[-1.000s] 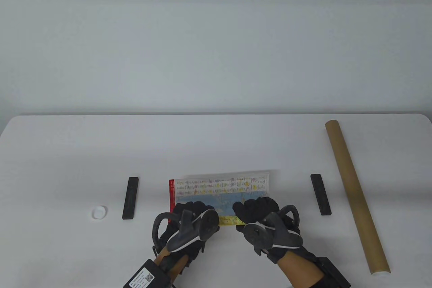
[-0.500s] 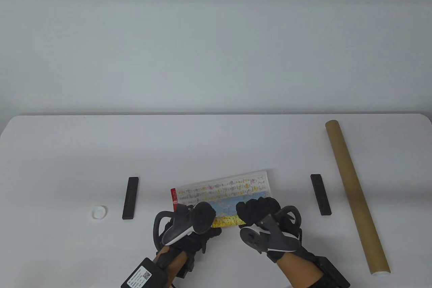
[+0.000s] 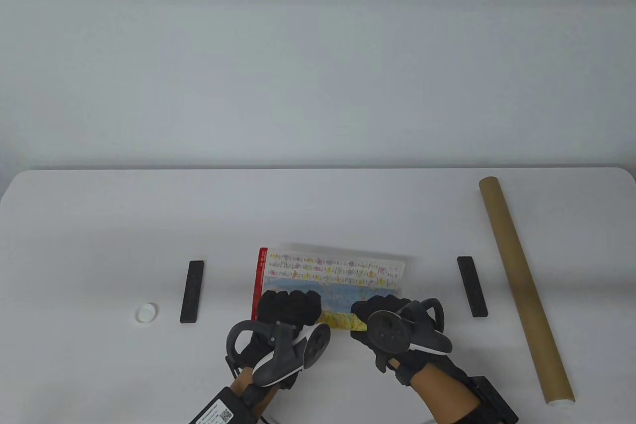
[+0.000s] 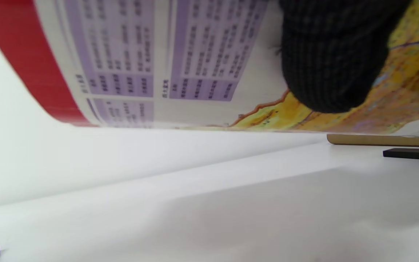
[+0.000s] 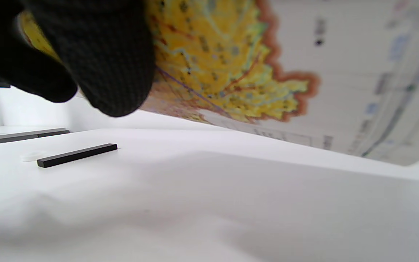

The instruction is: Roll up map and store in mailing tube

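The colourful map [image 3: 328, 270], red-edged on its left, curls at the near middle of the table, and both hands grip its near rolled part. My left hand [image 3: 289, 305] holds the left portion and my right hand [image 3: 380, 312] the right. In the left wrist view the map [image 4: 140, 65] bows above the table under a gloved finger [image 4: 336, 54]. The right wrist view shows the map [image 5: 253, 65] lifted off the surface, with fingers [image 5: 104, 54] curled on it. The brown mailing tube [image 3: 524, 285] lies along the right side, away from both hands.
Two black bars lie flat, one left [image 3: 192, 291] and one right [image 3: 472, 286] of the map. A small white cap [image 3: 146, 313] sits further left. The white table [image 3: 318, 210] ends at a far edge against a pale wall.
My left hand has moved forward and the map's left end has swung away from me, so the sheet now tilts the other way. The right hand has turned slightly; both keep their hold.
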A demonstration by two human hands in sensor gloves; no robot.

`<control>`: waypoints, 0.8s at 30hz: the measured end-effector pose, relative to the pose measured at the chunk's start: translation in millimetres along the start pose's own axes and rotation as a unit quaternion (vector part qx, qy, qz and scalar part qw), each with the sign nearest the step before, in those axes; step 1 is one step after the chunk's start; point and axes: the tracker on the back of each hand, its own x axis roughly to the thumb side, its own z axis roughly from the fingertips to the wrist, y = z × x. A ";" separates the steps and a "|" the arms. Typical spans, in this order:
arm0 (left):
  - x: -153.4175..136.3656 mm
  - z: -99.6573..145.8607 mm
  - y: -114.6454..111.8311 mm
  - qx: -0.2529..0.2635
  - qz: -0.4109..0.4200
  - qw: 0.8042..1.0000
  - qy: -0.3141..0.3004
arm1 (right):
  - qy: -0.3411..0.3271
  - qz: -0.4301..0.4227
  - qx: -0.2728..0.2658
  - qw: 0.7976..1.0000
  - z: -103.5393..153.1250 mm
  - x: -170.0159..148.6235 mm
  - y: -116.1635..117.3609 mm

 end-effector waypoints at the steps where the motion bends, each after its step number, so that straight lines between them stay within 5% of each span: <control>1: -0.4 -0.1 0.0 0.000 0.000 1.000 0.000 | -0.001 0.008 -0.007 1.000 0.5 1.3 -0.1; 15: -25.2 -14.2 -22.9 -0.181 0.178 0.967 0.021 | -0.042 0.183 -0.089 0.978 6.9 22.1 -1.5; 24: -8.3 -2.7 -8.6 -0.033 0.016 0.999 0.001 | -0.002 0.040 -0.013 0.999 0.8 4.5 1.9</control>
